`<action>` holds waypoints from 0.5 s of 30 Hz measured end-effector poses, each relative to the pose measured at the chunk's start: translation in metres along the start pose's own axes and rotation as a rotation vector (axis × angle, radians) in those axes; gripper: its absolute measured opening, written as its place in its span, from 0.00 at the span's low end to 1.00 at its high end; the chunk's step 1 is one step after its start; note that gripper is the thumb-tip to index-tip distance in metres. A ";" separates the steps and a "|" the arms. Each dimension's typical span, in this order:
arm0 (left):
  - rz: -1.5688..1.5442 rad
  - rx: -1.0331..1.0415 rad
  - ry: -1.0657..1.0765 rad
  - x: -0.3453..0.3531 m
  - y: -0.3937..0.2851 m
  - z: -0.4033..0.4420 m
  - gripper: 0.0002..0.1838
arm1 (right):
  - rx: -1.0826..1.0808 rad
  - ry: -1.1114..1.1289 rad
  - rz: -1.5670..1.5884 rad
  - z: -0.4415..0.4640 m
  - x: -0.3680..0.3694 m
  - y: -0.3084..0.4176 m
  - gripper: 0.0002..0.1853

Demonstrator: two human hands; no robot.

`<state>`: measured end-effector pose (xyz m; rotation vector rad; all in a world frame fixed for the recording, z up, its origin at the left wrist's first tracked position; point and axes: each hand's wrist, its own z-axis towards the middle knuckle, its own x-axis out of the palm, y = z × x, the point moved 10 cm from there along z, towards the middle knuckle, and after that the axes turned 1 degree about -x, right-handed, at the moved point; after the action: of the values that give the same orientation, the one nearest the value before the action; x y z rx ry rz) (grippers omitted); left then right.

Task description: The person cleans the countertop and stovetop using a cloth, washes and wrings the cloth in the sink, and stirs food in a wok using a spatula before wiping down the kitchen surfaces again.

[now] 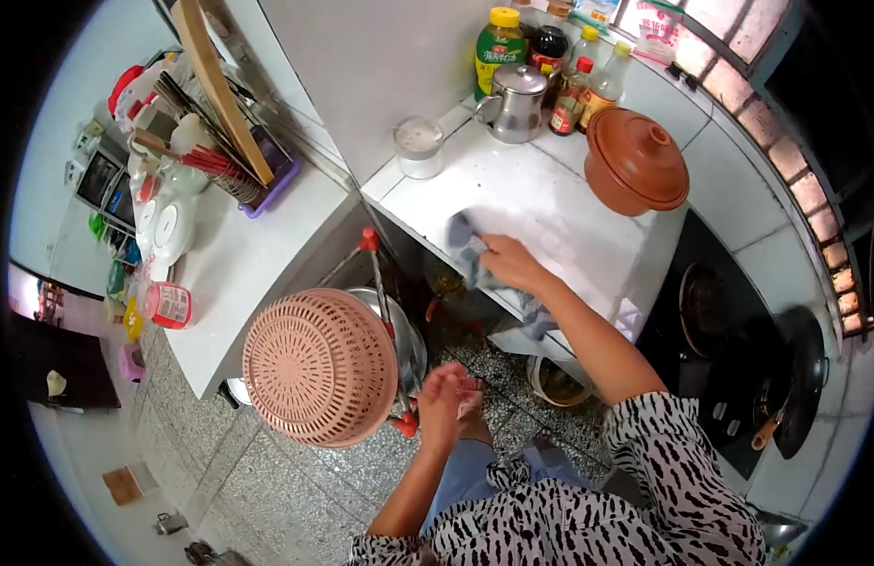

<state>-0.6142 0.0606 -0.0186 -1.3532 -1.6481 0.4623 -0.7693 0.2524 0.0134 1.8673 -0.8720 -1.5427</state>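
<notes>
My right hand (514,263) is closed on a grey-blue cloth (468,253), pressing it against the front edge of the white tiled counter (550,212). Part of the cloth hangs over that edge, and its near end is blurred. Lower down, in front of my body, my left hand (442,410) is held in the air with its fingers curled together; I see nothing in it. Left of that hand is an upturned pink plastic basket (319,368), resting over metal bowls (410,344) on a rack with red joints.
A brown clay pot (637,160), a steel pot (515,104), a glass jar (419,147) and several sauce bottles (571,96) stand on the counter. Right of them is a black stove (710,349) with pans. A purple utensil basket (272,179) sits on the left counter.
</notes>
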 end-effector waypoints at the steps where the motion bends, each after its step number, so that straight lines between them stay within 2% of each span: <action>1: -0.002 -0.011 0.002 0.004 -0.007 0.012 0.10 | -0.041 0.113 0.222 -0.009 0.010 0.018 0.16; 3: -0.186 0.209 -0.144 -0.007 -0.039 0.028 0.10 | 0.019 0.168 0.385 -0.039 0.010 0.047 0.16; 4: -0.186 0.204 -0.144 -0.008 -0.041 0.037 0.10 | 0.024 0.169 0.386 -0.051 0.008 0.060 0.16; 6: -0.257 0.143 -0.011 0.002 -0.039 0.054 0.13 | -0.057 0.080 0.390 -0.072 -0.003 0.081 0.16; 7: -0.257 0.136 -0.003 0.008 -0.038 0.053 0.13 | -0.204 -0.023 0.354 -0.081 -0.003 0.097 0.15; 9: -0.311 -0.073 0.099 0.036 -0.016 0.045 0.10 | -0.268 -0.116 0.088 -0.106 0.013 0.111 0.15; 10: -0.340 -0.070 0.051 0.040 -0.010 0.036 0.12 | -0.197 0.014 -0.085 -0.115 0.031 0.116 0.16; 11: -0.701 0.019 0.130 0.033 0.015 0.039 0.13 | -0.229 0.086 -0.187 -0.126 0.046 0.123 0.16; 12: -0.723 -0.007 0.149 0.033 0.024 0.041 0.13 | -0.306 0.032 -0.219 -0.139 0.060 0.122 0.19; 15: -0.559 -0.190 0.224 0.022 0.042 0.048 0.14 | -0.271 0.018 -0.202 -0.161 0.074 0.114 0.23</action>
<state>-0.6295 0.1064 -0.0657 -0.9681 -1.8160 -0.1718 -0.6162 0.1256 0.0845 1.8093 -0.4494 -1.6680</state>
